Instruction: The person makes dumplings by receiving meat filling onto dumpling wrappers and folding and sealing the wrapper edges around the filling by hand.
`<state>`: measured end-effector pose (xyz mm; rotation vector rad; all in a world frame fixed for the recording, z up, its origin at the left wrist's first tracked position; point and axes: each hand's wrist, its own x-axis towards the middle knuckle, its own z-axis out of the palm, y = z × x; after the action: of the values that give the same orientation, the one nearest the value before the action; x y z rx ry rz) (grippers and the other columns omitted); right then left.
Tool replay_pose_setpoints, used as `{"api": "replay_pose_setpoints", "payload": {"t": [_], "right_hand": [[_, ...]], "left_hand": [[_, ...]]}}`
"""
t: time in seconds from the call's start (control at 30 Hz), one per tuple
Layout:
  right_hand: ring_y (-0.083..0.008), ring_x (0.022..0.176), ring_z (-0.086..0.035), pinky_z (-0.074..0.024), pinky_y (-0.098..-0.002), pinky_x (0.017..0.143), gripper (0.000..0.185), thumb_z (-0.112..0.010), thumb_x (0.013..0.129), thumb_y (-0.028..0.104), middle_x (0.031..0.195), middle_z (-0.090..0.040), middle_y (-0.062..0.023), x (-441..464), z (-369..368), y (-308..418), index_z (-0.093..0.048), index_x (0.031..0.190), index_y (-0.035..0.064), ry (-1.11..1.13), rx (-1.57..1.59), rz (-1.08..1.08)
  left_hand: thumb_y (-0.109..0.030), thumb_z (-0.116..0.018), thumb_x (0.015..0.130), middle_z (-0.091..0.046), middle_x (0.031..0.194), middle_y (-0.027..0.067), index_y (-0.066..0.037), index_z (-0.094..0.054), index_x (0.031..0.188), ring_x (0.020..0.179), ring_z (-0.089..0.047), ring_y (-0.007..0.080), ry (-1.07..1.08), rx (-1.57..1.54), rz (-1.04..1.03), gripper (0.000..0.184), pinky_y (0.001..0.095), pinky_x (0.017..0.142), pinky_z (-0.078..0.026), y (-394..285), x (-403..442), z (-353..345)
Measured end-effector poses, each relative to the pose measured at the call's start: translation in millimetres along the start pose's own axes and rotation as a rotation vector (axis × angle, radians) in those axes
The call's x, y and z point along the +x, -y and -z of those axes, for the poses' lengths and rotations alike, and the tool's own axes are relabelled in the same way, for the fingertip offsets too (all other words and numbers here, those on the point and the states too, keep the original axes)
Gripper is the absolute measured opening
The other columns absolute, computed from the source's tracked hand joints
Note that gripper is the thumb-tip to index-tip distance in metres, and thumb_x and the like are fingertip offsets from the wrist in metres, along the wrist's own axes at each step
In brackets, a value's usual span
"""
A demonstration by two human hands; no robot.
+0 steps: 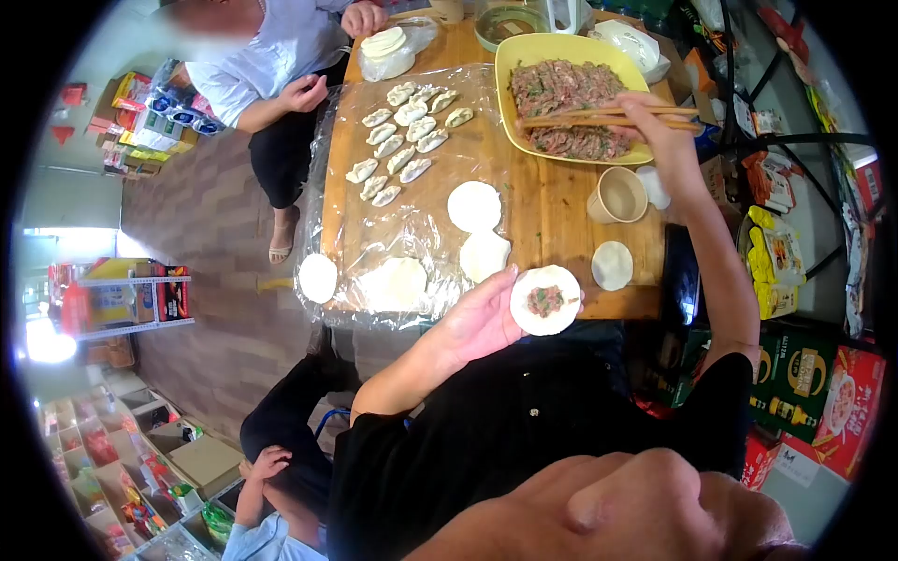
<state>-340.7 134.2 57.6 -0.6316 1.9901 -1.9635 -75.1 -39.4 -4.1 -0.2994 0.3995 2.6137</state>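
On my left hand (482, 320) lies a round dumpling wrapper (533, 323) with a small heap of meat filling (545, 300) in its middle. My right hand (652, 123) is closed around a pair of wooden chopsticks (599, 118), whose tips reach into the filling in a yellow bowl (506, 79). Minced meat with green bits (571, 84) fills much of that bowl. Several folded dumplings (410, 112) rest on clear plastic film (449, 178) to the left. Loose wrappers (474, 207) lie nearer to me, one of them (612, 266) on bare wood.
A paper cup (617, 195) stands near the right edge of the wooden table (552, 206). At the far end are a bag of wrappers (385, 47) and a glass dish (510, 25). One person (271, 75) is across at the left; another person's hand (271, 462) shows below.
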Motion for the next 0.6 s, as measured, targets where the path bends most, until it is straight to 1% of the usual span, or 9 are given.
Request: {"api": "replay_pose_setpoints", "payload": {"t": [0.03, 0.07, 0.13, 0.23, 0.3, 0.4, 0.47, 0.5, 0.6], "right_hand": [[-0.0211, 0.099, -0.066, -0.0562, -0.0315, 0.086, 0.028, -0.058, 0.097, 0.015, 0.110, -0.065, -0.0145, -2, 3, 1, -0.060, 0.114, -0.0067, -0.063, 0.088, 0.013], [-0.0224, 0.100, -0.066, -0.0557, -0.0335, 0.088, 0.029, -0.057, 0.097, 0.014, 0.111, -0.065, -0.0160, -7, 9, 5, -0.058, 0.116, -0.0077, -0.047, 0.138, 0.040], [-0.0224, 0.103, -0.064, -0.0547, -0.0338, 0.091, 0.026, -0.054, 0.098, 0.012, 0.110, -0.065, -0.0163, -27, 18, 19, -0.058, 0.116, -0.0056, -0.131, 0.206, 0.060], [-0.0247, 0.106, -0.064, -0.0549, -0.0332, 0.091, 0.026, -0.053, 0.099, 0.014, 0.115, -0.063, -0.0205, -71, 33, 43, -0.058, 0.116, -0.0048, -0.100, 0.257, 0.031], [-0.0257, 0.107, -0.064, -0.0553, -0.0334, 0.091, 0.026, -0.052, 0.099, 0.014, 0.115, -0.063, -0.0223, -110, 26, 63, -0.057, 0.116, -0.0046, -0.025, 0.246, 0.037], [-0.0263, 0.105, -0.065, -0.0563, -0.0336, 0.087, 0.026, -0.052, 0.099, 0.015, 0.115, -0.063, -0.0231, -161, 16, 77, -0.057, 0.116, -0.0048, 0.032, 0.154, 0.029], [-0.0274, 0.100, -0.066, -0.0563, -0.0343, 0.084, 0.026, -0.054, 0.097, 0.015, 0.114, -0.064, -0.0231, -186, 4, 88, -0.058, 0.116, -0.0035, 0.155, 0.083, 0.078], [-0.0279, 0.099, -0.066, -0.0555, -0.0365, 0.085, 0.025, -0.057, 0.096, 0.015, 0.110, -0.065, -0.0226, -196, -4, 93, -0.060, 0.112, -0.0028, 0.148, 0.032, 0.088], [-0.0280, 0.099, -0.066, -0.0540, -0.0396, 0.086, 0.023, -0.060, 0.094, 0.015, 0.107, -0.066, -0.0220, -212, -19, 103, -0.062, 0.108, -0.0033, 0.204, -0.048, 0.094]], "left_hand": [[-0.038, -0.034, 0.102, -0.039, 0.145, 0.0301, 0.009, -0.030, 0.143, 0.135, -0.039, 0.0416, 0.013, 0.015, -0.022, 0.062, 0.0464, 0.116, -0.029, 0, -4, -1], [-0.038, -0.031, 0.103, -0.039, 0.145, 0.0292, 0.009, -0.030, 0.143, 0.135, -0.040, 0.0409, -0.001, -0.008, -0.026, 0.062, 0.0463, 0.116, -0.030, -2, -8, -1], [-0.036, -0.027, 0.104, -0.040, 0.145, 0.0275, 0.009, -0.030, 0.144, 0.135, -0.041, 0.0387, -0.047, -0.040, -0.103, 0.060, 0.0468, 0.115, -0.032, -6, -14, -3], [-0.035, -0.026, 0.105, -0.041, 0.144, 0.0274, 0.009, -0.030, 0.143, 0.135, -0.042, 0.0373, -0.030, -0.041, -0.197, 0.058, 0.0470, 0.115, -0.032, -18, -17, -14], [-0.036, -0.028, 0.105, -0.042, 0.143, 0.0268, 0.007, -0.034, 0.140, 0.132, -0.045, 0.0358, 0.043, -0.003, -0.210, 0.056, 0.0461, 0.114, -0.036, -23, -26, -16], [-0.036, -0.028, 0.105, -0.043, 0.143, 0.0253, 0.005, -0.034, 0.140, 0.131, -0.047, 0.0347, 0.097, -0.011, -0.247, 0.055, 0.0466, 0.112, -0.037, -13, -41, -19], [-0.036, -0.029, 0.105, -0.042, 0.144, 0.0248, 0.004, -0.033, 0.141, 0.132, -0.045, 0.0379, 0.087, 0.009, -0.227, 0.055, 0.0469, 0.112, -0.037, -8, -53, -21], [-0.036, -0.029, 0.105, -0.042, 0.144, 0.0248, 0.004, -0.033, 0.141, 0.132, -0.045, 0.0379, 0.095, 0.006, -0.229, 0.055, 0.0469, 0.112, -0.037, -6, -60, -23], [-0.037, -0.031, 0.104, -0.043, 0.143, 0.0252, 0.005, -0.032, 0.142, 0.131, -0.041, 0.0480, 0.207, -0.055, -0.190, 0.057, 0.0498, 0.112, -0.036, -3, -76, -22]]}}
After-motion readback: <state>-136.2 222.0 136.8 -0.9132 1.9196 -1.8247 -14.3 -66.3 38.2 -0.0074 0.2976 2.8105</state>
